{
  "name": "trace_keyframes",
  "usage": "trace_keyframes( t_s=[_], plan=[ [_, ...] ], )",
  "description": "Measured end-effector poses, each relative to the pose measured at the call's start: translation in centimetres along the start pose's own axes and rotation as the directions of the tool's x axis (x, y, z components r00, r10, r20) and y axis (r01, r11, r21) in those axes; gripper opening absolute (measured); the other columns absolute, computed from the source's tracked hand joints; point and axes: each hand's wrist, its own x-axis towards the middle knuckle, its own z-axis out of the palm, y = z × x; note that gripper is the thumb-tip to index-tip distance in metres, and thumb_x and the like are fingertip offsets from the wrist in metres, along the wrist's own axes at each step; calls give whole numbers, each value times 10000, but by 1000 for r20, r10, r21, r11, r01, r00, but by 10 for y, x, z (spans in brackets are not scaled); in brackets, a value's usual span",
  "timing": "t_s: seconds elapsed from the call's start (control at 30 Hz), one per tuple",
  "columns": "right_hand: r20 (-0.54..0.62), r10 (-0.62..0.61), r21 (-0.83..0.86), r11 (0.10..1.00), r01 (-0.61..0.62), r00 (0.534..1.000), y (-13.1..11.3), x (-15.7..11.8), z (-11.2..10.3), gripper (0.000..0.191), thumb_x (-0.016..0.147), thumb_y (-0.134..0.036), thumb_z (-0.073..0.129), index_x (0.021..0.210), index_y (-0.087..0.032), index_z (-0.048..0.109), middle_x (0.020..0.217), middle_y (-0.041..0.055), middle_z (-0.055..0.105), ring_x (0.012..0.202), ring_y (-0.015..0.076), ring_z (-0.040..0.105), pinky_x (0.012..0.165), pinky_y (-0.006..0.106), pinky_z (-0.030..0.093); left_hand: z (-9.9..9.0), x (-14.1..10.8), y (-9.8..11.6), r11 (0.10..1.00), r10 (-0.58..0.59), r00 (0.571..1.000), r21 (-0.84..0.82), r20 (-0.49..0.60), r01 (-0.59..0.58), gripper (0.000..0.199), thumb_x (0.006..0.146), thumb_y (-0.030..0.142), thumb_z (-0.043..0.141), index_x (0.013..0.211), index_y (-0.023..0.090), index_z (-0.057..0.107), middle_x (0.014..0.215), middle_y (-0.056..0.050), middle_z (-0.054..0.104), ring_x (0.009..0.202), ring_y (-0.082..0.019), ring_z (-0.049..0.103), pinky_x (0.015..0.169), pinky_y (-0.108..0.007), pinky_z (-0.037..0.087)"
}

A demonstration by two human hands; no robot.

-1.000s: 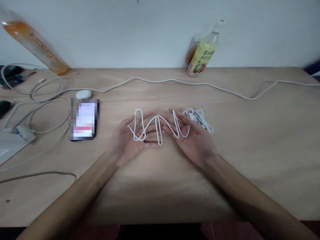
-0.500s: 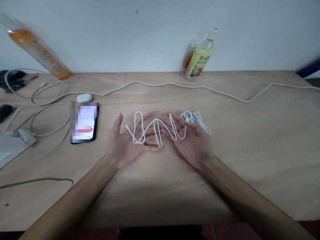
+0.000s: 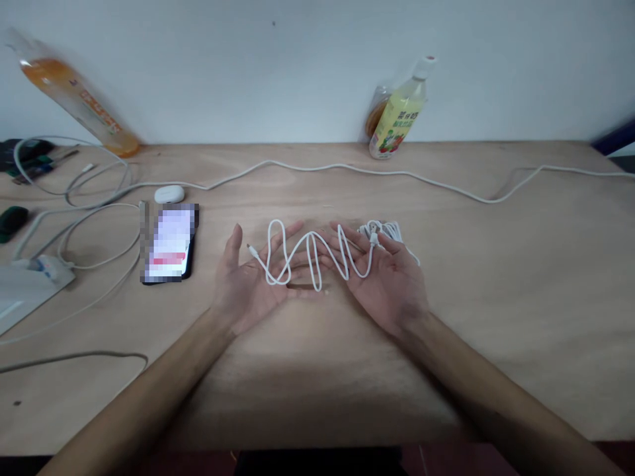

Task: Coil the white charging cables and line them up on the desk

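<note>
My left hand (image 3: pixel 245 294) lies palm up with its fingers spread. Facing it, my right hand (image 3: pixel 389 291) is also palm up, fingers stretched out, and the fingertips of both hands overlap in the middle. A white charging cable (image 3: pixel 309 234) rests in wavy loops across both palms. Its small plug (image 3: pixel 253 251) points up and left above my left palm. The larger end plug (image 3: pixel 374 239) lies beside my right thumb. Behind my right hand, a bundled white cable (image 3: pixel 391 231) sits on the table, partly hidden by the fingers.
On the wooden table (image 3: pixel 496 277), a phone (image 3: pixel 169 244) and a white earbud case (image 3: pixel 169 194) lie left of my hands. Tangled cables and a power strip (image 3: pixel 30 291) are farther left. A long white cord (image 3: pixel 317 169) crosses behind, near a yellow drink bottle (image 3: pixel 401 116) and an orange bottle (image 3: pixel 82 106).
My right thumb has shifted up and slightly right, so more of the larger plug shows. The cable keeps its shape on both palms, and the view has moved slightly.
</note>
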Motion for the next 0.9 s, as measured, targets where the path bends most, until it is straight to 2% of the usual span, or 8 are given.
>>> trace_keyframes(
  t_s=[0.13,0.27,0.4,0.5,0.6,0.7,0.77,0.9],
  plan=[
    [12,1,-31,1000,-1,1000,1,0,2,290,949,-488,671,1070,-295,850,1313,63,851,1512,325,619,1291,581,489,-5,3,-3,999,-9,999,53,32,8,662,1121,645,462,1621,227,579,1471,-190,759,1283,-405,761,1013,-562,622],
    [48,-44,-130,990,50,998,10,-2,4,259,924,-462,746,1102,-303,847,1342,34,844,1493,315,639,1370,544,367,-2,4,-7,988,-28,999,153,44,21,518,1097,557,594,1453,196,705,1400,-184,794,1178,-383,809,1000,-488,620],
    [175,-85,-281,951,132,981,23,-12,1,403,1024,-553,710,1375,-368,776,1587,-12,712,1578,283,557,1399,549,299,9,3,-14,963,25,1000,268,11,-27,486,1044,478,716,1455,219,689,1366,-166,794,1147,-358,801,987,-485,618],
    [190,-101,-505,843,186,977,24,-21,-1,427,1119,-517,608,1526,-412,681,1750,-38,543,1682,244,408,1437,538,177,15,1,-18,896,98,995,435,-5,-86,453,973,357,831,1395,250,703,1357,-113,789,1165,-303,769,1005,-422,587],
    [219,-171,-632,725,273,961,22,-25,-1,466,1116,-457,627,1579,-406,639,1729,7,568,1640,274,471,1424,573,217,19,-2,-20,819,128,992,562,14,-114,415,892,230,896,1271,250,727,1297,-71,802,1190,-266,738,1059,-376,528],
    [288,-226,-697,616,366,930,20,-22,0,455,1093,-365,652,1546,-402,673,1640,28,658,1574,303,542,1390,614,294,19,-3,-20,804,131,991,586,-10,-101,423,819,154,916,1182,248,720,1184,-48,813,1092,-251,739,1008,-375,526],
    [302,-252,-726,565,393,919,18,-20,1,428,1085,-320,642,1499,-403,711,1555,36,720,1487,316,613,1341,631,371,17,-3,-21,794,124,992,603,-37,-77,405,795,142,918,1132,242,715,1087,-33,802,1003,-242,730,952,-378,531],
    [308,-282,-783,468,411,909,16,-19,2,419,1054,-268,661,1453,-376,733,1407,62,783,1303,322,702,1207,613,507,16,-2,-23,745,164,984,662,-62,-83,306,785,198,921,1026,222,735,999,-28,750,990,-251,694,951,-398,522]
  ],
)
